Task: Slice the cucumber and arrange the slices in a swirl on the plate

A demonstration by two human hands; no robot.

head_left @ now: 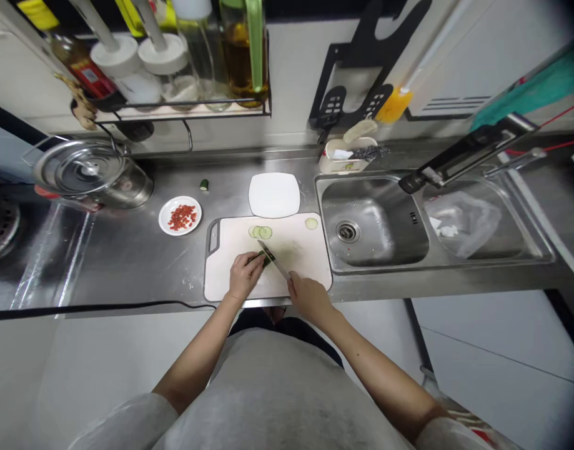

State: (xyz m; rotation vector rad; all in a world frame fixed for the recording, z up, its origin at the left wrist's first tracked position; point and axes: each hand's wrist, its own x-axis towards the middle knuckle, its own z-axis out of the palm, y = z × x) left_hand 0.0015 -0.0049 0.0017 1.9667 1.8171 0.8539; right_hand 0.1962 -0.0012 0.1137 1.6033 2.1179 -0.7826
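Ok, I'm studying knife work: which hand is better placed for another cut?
Probably the right hand: it grips the knife close against the cucumber, while the left hand holds the cucumber on the cutting board.

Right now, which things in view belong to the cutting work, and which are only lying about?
For the cutting:
knife, in the right hand
cucumber piece, held by the left hand
cucumber slices
chopping board

Probably just lying about:
lidded pot
plate of red pieces
clear plastic bag

Bare forearms (pixel 198 351) angle inward, the left hand (pixel 244 275) curled, the right hand (pixel 309 297) clenched.
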